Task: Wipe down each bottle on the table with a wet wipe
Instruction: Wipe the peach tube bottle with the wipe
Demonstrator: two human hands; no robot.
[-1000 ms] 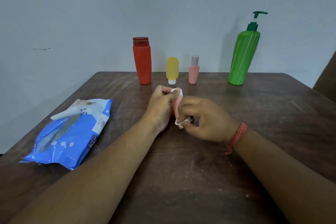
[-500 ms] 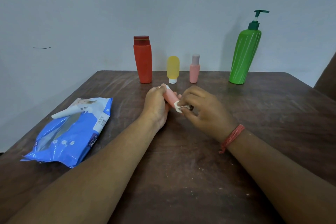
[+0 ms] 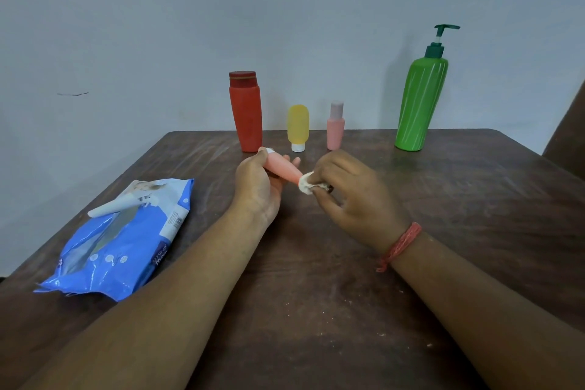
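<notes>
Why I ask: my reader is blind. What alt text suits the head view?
The left hand holds a small pink bottle while the right hand rubs its end with a wet wipe; four bottles stand behind on the table.

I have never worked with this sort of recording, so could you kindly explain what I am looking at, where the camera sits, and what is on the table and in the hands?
No machine here: a person works bare-handed, and the one camera sits on their head, looking forward and down. The left hand grips a small pink tube, lying tilted. The right hand pinches a bunched white wet wipe against the tube's near end. On the brown table, along the far edge, stand a red bottle, a yellow bottle, a small pink bottle and a green pump bottle. At the left lies a blue wipes pack.
</notes>
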